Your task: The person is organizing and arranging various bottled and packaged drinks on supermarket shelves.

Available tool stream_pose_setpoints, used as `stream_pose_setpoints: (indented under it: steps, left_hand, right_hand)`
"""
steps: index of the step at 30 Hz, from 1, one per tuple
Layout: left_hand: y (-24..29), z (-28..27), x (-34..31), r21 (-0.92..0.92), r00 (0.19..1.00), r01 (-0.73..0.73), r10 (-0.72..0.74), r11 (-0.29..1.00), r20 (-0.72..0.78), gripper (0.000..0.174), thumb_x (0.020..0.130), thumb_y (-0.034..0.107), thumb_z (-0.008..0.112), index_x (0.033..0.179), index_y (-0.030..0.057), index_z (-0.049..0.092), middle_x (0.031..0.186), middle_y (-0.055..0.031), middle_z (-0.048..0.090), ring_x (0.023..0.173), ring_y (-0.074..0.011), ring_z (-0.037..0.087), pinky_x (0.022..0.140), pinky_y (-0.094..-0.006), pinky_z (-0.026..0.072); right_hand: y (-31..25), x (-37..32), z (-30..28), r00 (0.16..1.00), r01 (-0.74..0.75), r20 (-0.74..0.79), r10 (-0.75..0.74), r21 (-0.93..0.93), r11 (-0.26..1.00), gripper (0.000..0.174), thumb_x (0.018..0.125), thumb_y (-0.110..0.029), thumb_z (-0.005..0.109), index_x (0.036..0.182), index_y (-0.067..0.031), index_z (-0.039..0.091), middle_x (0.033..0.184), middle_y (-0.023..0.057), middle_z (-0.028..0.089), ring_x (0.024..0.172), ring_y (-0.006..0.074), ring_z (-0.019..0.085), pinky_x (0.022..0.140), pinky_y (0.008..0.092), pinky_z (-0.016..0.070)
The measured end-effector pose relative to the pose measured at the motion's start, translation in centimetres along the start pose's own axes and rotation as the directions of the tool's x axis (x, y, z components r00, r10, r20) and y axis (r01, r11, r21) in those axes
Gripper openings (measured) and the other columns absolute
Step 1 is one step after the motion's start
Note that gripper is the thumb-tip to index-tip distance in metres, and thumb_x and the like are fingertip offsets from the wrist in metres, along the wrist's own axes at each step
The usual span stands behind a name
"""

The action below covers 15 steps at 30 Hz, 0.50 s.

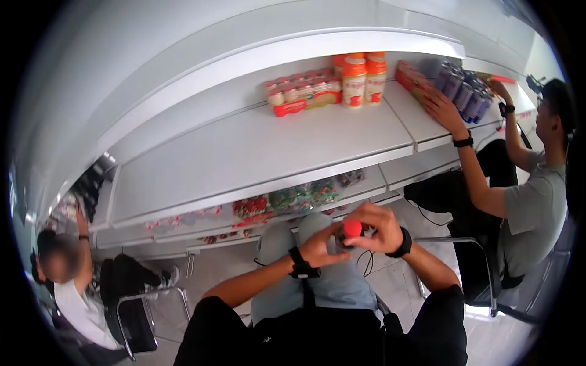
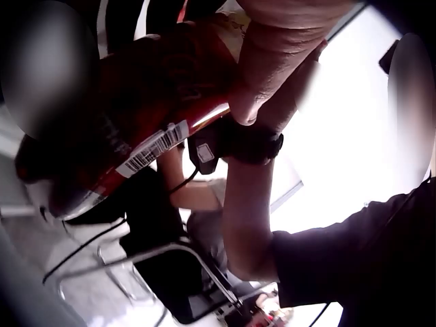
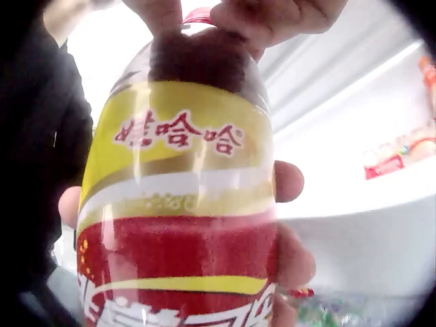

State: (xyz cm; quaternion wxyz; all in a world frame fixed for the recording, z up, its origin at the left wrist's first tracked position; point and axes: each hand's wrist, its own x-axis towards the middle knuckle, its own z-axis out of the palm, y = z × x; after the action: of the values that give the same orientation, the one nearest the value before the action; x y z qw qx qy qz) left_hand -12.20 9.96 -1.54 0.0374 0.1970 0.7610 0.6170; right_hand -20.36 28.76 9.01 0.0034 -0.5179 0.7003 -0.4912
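Over my lap, both hands hold one plastic soda bottle with dark liquid inside. Its label is yellow, white and red with Chinese lettering, and the red cap faces up toward the head camera. My left hand grips the body from the left; in the right wrist view its fingers show along both sides of the label. At the neck, just below the cap, my right hand pinches the bottle with thumb and fingers. The left wrist view shows a barcode on the label's side.
Ahead runs a white shelf with packs of small drink bottles and orange-capped bottles at the back. Bagged goods lie on the lower shelf. One person sits at the right by canned drinks, another at the left.
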Motion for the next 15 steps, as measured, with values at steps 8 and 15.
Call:
stream_pose_setpoints:
  steps: [8, 15]
  left_hand:
    - [9.5, -12.7, -3.1, 0.091, 0.891, 0.011, 0.032, 0.996, -0.453, 0.061, 0.071, 0.024, 0.079, 0.12, 0.0026, 0.048, 0.105, -0.0088, 0.062, 0.098, -0.0165, 0.059, 0.088, -0.0325, 0.0452]
    - [7.8, -21.1, -2.2, -0.066, 0.823, -0.132, 0.072, 0.989, -0.563, 0.055, 0.081, 0.012, 0.069, 0.127, 0.0034, 0.04, 0.119, -0.0081, 0.054, 0.108, -0.0178, 0.055, 0.092, -0.0336, 0.0471]
  right_hand:
    - [-3.3, 12.8, 5.1, 0.978, 0.112, -0.193, -0.08, 0.16, 0.981, 0.044, 0.081, -0.014, 0.065, 0.122, -0.0043, 0.052, 0.108, 0.0072, 0.058, 0.074, 0.0114, 0.054, 0.056, 0.0234, 0.0425]
    - [3.2, 15.7, 13.0, 0.998, -0.008, -0.054, 0.016, 0.148, 0.989, 0.063, 0.077, -0.016, 0.072, 0.131, -0.004, 0.042, 0.111, 0.0127, 0.06, 0.072, 0.0134, 0.059, 0.06, 0.0244, 0.0483]
